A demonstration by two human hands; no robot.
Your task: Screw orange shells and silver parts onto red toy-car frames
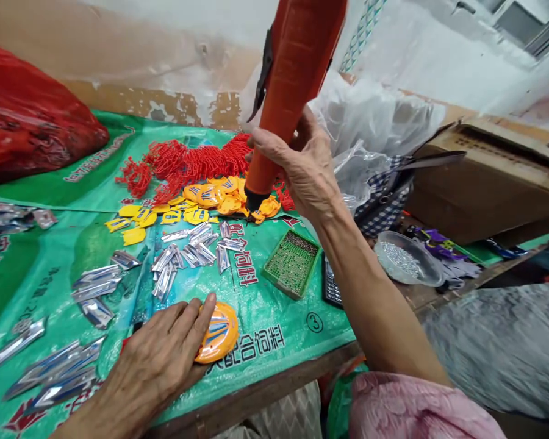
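Observation:
My right hand point(308, 161) is wrapped round an orange electric screwdriver point(286, 79), held upright with its black tip pointing down. That tip shows in front of a pile of orange plastic pieces point(210, 194); whether it touches them I cannot tell. Low on the table, my left hand point(165, 344) rests over an orange oval plastic piece point(224, 332), fingers together along its left side and covering part of it. Silvery folded metal pieces point(167, 271) lie beyond that hand. To its right stands a green tray point(281, 286) with small screws inside.
Yellow plastic pieces point(130, 222) and a heap of red cords point(196, 163) lie further back. A red bag point(32, 116) stands at the far left. Rightward are a bowl of small metal parts point(432, 274), a checked cloth bag point(384, 198) and a cardboard box point(476, 189).

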